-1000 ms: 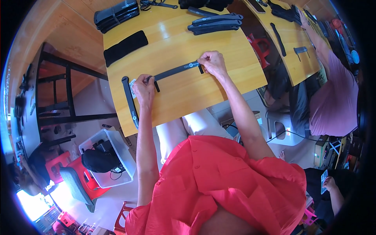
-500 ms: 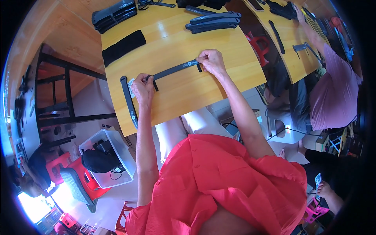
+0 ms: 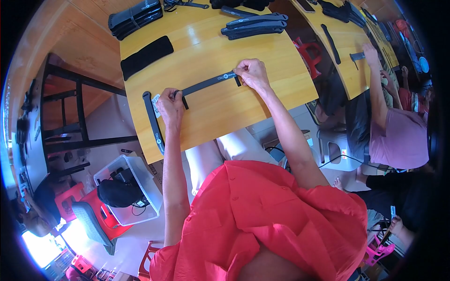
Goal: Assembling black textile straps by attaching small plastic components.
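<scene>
Dark strap (image 3: pixel 204 85), stretched between both hands (image 3: pixel 170 107) (image 3: pixel 252 75), forearms reaching forward.

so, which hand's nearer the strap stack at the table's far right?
Right. The right hand is apart from the strap stack, on its near side; the left hand is farther off, lower left in the view.

We observe a dark grey strap (image 3: pixel 204 86) stretched at a slant over a yellow table (image 3: pixel 225 112). Our left hand (image 3: pixel 171 107) pinches its left end, our right hand (image 3: pixel 252 76) its right. We record, by that strap: to its left, a second strap (image 3: pixel 153 119); beyond it leftward, a flat black cloth (image 3: pixel 147 57); beyond it rightward, a strap stack (image 3: pixel 255 25); well to its right, a co-worker in mauve (image 3: pixel 398 140).
</scene>
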`<state>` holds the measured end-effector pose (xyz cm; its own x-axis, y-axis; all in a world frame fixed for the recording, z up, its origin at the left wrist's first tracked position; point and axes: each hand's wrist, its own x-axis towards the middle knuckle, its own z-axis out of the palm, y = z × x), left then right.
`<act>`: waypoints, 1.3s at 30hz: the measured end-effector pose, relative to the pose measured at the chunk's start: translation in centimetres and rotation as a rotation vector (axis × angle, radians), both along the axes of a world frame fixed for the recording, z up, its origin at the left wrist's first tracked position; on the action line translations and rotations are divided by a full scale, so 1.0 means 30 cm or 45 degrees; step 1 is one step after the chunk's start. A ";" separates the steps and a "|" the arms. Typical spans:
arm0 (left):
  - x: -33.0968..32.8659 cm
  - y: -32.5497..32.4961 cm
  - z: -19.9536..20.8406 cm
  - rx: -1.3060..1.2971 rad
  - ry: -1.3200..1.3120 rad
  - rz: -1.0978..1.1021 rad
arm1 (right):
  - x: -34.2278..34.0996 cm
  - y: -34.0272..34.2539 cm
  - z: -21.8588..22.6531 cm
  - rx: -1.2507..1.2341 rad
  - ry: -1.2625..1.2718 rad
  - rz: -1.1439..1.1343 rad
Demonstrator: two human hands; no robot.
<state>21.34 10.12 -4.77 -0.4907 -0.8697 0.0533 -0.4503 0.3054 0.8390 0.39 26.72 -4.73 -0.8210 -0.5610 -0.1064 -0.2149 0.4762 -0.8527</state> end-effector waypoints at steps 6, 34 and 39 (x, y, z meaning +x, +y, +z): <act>-0.009 0.009 0.022 0.028 -0.031 -0.003 | 0.004 0.004 0.011 0.013 0.022 -0.002; 0.005 -0.034 0.020 0.171 0.039 0.077 | 0.026 0.002 0.059 -0.141 -0.087 -0.005; 0.039 0.008 0.104 0.023 0.087 0.051 | 0.034 0.074 0.071 -0.358 -0.229 -0.217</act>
